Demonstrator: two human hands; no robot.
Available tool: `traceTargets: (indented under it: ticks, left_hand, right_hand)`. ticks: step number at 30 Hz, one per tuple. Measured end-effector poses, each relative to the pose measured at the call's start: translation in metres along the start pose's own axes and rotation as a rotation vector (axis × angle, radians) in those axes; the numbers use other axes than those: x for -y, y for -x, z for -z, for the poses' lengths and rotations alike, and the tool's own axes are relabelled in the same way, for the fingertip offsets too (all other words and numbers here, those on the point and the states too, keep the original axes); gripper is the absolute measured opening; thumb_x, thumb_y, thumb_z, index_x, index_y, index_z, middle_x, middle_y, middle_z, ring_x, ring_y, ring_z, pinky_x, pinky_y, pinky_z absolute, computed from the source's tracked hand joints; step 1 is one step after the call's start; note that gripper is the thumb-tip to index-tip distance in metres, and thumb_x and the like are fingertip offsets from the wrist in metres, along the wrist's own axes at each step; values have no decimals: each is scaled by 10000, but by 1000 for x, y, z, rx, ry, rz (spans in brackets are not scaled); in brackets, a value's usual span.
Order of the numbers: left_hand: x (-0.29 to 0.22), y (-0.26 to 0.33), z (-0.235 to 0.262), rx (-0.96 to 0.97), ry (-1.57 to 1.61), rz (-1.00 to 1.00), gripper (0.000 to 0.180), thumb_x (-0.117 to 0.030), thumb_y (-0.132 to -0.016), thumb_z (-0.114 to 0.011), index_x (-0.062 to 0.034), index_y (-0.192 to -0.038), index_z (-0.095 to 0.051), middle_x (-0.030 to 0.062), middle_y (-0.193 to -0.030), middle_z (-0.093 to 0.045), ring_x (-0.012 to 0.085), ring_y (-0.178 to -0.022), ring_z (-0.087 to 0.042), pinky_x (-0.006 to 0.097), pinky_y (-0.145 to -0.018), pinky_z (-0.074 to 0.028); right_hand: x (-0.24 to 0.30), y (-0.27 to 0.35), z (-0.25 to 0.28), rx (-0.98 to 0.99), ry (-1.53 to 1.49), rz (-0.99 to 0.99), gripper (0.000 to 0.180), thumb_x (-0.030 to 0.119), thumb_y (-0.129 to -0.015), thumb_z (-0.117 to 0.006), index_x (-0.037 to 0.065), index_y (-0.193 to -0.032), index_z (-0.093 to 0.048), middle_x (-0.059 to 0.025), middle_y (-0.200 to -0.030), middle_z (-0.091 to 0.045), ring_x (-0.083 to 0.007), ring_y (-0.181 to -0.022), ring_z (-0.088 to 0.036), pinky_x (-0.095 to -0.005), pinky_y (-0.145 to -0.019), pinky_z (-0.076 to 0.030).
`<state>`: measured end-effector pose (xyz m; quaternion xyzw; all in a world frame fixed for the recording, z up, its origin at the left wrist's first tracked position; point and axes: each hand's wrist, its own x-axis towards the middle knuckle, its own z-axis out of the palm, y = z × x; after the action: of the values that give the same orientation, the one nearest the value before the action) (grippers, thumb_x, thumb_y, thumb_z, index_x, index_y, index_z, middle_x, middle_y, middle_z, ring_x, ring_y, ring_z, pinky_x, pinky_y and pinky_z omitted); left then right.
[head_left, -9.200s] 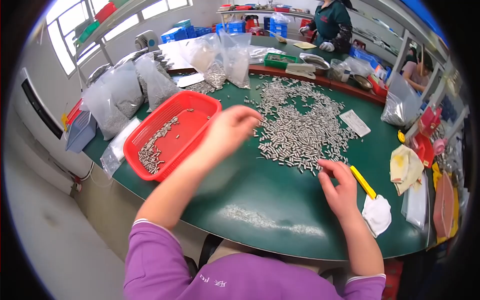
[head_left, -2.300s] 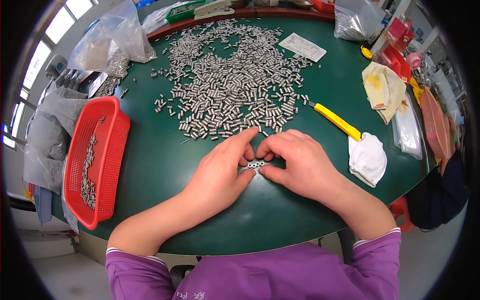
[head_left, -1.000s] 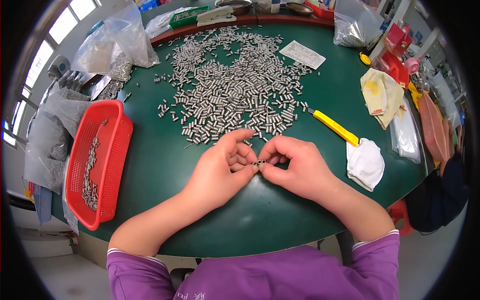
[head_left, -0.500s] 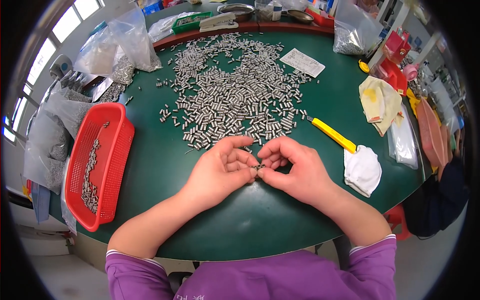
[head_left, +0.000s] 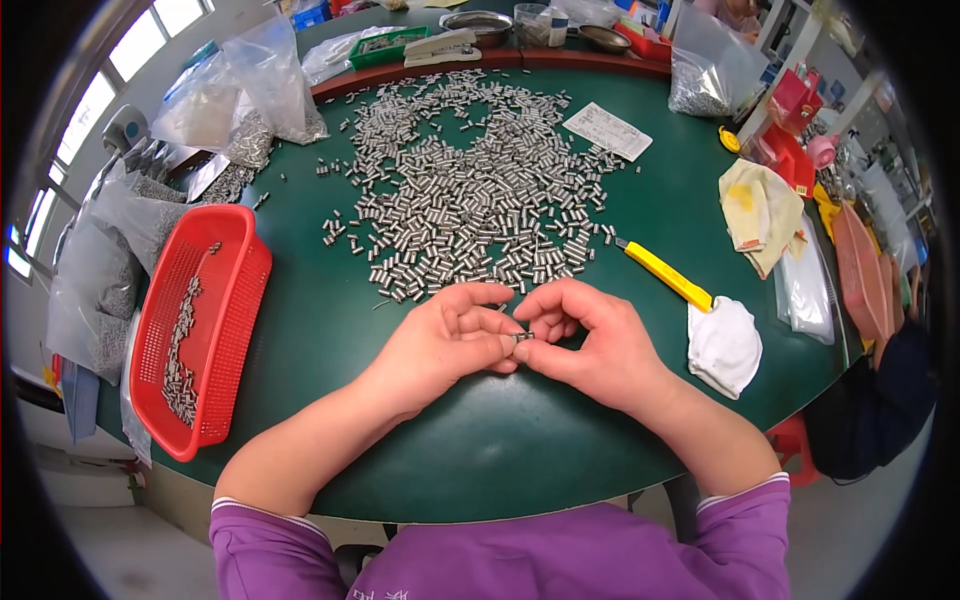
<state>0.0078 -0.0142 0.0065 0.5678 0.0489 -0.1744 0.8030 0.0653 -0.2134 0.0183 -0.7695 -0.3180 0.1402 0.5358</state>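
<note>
Small metal cylinders (head_left: 522,337) sit pinched between my fingertips, just in front of the pile; their exact number is hidden by the fingers. My left hand (head_left: 462,335) closes thumb and fingers on them from the left. From the right, my right hand (head_left: 575,330) holds the same small parts between thumb and forefinger, its other fingers curled. Beyond both hands a wide heap of loose metal cylinders (head_left: 470,190) spreads over the green tabletop (head_left: 450,450).
At left stands a red plastic basket (head_left: 225,350) with some cylinders inside. A yellow utility knife (head_left: 668,274) points toward the heap, its end against a white mask-like cup (head_left: 724,345). A paper slip (head_left: 607,131), cloth gloves (head_left: 760,212) and filled plastic bags (head_left: 275,80) lie around.
The small cylinders between my fingertips have turned slightly, and my fingers have shifted a little. Both hands stay in nearly the same place.
</note>
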Motion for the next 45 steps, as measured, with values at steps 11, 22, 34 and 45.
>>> traceTargets:
  ticks: [11, 22, 34, 45]
  left_hand:
    - [0, 0, -2, -18, 40, -1, 538, 13, -882, -625, 50, -1351, -363, 125, -1063, -614, 180, -925, -651, 283, -826, -542]
    - [2, -2, -3, -28, 24, -39, 534, 37, -873, -626, 41, -1343, -374, 119, -1051, -615, 174, -903, -651, 279, -829, -538]
    - [3, -1, -10, -71, -54, -157, 547, 59, -854, -659, 20, -1333, -398, 100, -1044, -614, 142, -933, -630, 273, -856, -532]
    - [3, 2, -12, -62, -164, -217, 570, 60, -847, -668, -1, -1342, -390, 93, -1051, -615, 133, -967, -612, 261, -872, -525]
  right_hand:
    - [0, 0, 0, -35, 58, 66, 159, 122, -794, -729, 75, -941, -691, -27, -811, -650, -123, -730, -626, -265, -669, -521]
    - [0, 0, 0, -30, 58, 48, 157, 124, -794, -720, 66, -936, -687, -34, -814, -648, -134, -742, -630, -276, -686, -525]
    - [0, 0, 2, -42, 69, 41, 164, 131, -785, -713, 57, -922, -663, -31, -820, -641, -131, -753, -624, -278, -694, -529]
    - [1, 0, 1, -50, 35, 19, 153, 114, -779, -726, 56, -892, -641, -21, -796, -617, -103, -715, -595, -255, -661, -504]
